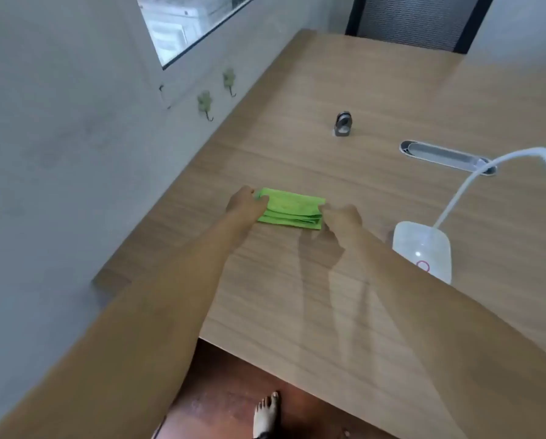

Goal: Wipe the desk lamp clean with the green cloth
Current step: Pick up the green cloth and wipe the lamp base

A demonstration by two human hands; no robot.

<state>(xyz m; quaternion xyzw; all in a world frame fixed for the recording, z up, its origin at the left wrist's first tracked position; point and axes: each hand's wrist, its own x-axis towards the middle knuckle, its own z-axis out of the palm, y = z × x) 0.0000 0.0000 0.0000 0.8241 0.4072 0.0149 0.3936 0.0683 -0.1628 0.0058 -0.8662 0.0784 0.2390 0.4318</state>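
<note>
The green cloth point(289, 209) lies folded in a flat stack on the wooden desk point(376, 99), near the desk's left edge. My left hand point(244, 204) grips the cloth's left end. My right hand point(341, 217) pinches its right end. Both arms reach forward across the desk. The white desk lamp stands to the right, with its flat base point(423, 248) close to my right forearm and its curved neck point(474, 175) rising toward the right edge of the view. The lamp head is cut off by the frame.
A small grey metal object point(343, 123) stands farther back on the desk. An oval cable grommet point(445, 156) sits behind the lamp. Wall hooks point(205, 104) hang on the grey wall at left. A dark chair back point(414, 20) is at the far end.
</note>
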